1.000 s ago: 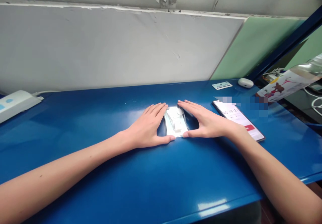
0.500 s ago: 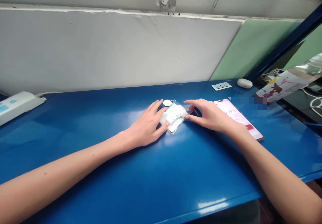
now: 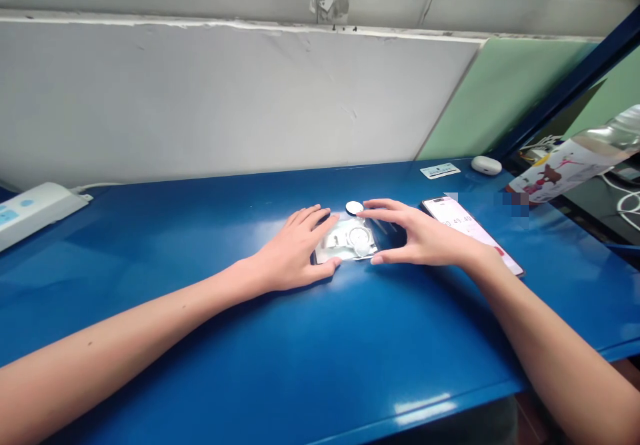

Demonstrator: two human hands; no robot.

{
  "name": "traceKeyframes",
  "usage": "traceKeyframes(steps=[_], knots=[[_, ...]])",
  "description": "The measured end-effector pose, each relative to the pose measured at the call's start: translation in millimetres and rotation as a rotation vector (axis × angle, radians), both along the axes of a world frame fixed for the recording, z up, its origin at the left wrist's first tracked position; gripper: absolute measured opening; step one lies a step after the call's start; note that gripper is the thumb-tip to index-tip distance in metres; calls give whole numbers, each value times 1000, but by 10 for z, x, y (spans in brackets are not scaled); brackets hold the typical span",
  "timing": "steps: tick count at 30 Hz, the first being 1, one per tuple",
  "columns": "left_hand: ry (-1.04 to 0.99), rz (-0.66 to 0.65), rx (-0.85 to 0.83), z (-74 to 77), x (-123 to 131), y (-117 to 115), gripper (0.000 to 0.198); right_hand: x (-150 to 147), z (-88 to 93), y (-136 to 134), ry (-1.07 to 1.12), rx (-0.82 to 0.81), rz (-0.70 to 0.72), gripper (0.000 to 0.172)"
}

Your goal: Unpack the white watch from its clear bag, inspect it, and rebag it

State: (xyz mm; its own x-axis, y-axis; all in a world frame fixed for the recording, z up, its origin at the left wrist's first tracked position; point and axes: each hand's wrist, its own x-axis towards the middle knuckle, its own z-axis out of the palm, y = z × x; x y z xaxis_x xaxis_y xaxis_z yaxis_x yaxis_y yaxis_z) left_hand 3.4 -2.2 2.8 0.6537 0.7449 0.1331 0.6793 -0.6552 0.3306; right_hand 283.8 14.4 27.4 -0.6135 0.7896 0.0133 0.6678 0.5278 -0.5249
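the table point(image 3: 300, 352) is glossy blue, the packet point(image 3: 331, 242) clear with white and pale mint, the disc point(image 3: 354, 208) white. the phone point(image 3: 463, 222) has a dark rim, a pale pinkish screen and some red, the card point(image 3: 440, 170) is white with blue print and a dark stripe, and the case point(image 3: 486, 165) plain white. the bottle point(image 3: 570, 162) bears a white label with brown, red and yellow, the strip point(image 3: 37, 212) is white with light blue patches, the panel point(image 3: 470, 92) green.

- Packet point(image 3: 334, 238) is flanked by left hand point(image 3: 297, 248) and right hand point(image 3: 425, 235).
- Disc point(image 3: 355, 208) is seen at its far edge.
- Phone point(image 3: 463, 222) is partly hidden by right arm point(image 3: 540, 338).
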Motion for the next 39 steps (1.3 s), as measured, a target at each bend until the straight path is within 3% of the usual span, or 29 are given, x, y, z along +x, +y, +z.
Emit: traceKeyframes(steps=[7, 16, 22, 26, 31, 39], knots=[[40, 101, 18, -17, 31, -20, 82, 28, -38, 33, -15, 13, -30, 77], [51, 154, 6, 28, 49, -5, 80, 25, -26, 51, 33, 65, 25, 74], [77, 29, -12, 129, -50, 104, 83, 38, -34, 51, 10, 35, -27, 79], [12, -99, 70, 72, -148, 220, 81, 60, -41, 56, -19, 34, -43, 82], [-37, -94, 80, 0, -182, 249, 81, 72, -23, 59, -18, 23, -34, 80], [-76, -86, 47, 31, -172, 227, 80, 71, -7, 57, 9, 6, -42, 76]])
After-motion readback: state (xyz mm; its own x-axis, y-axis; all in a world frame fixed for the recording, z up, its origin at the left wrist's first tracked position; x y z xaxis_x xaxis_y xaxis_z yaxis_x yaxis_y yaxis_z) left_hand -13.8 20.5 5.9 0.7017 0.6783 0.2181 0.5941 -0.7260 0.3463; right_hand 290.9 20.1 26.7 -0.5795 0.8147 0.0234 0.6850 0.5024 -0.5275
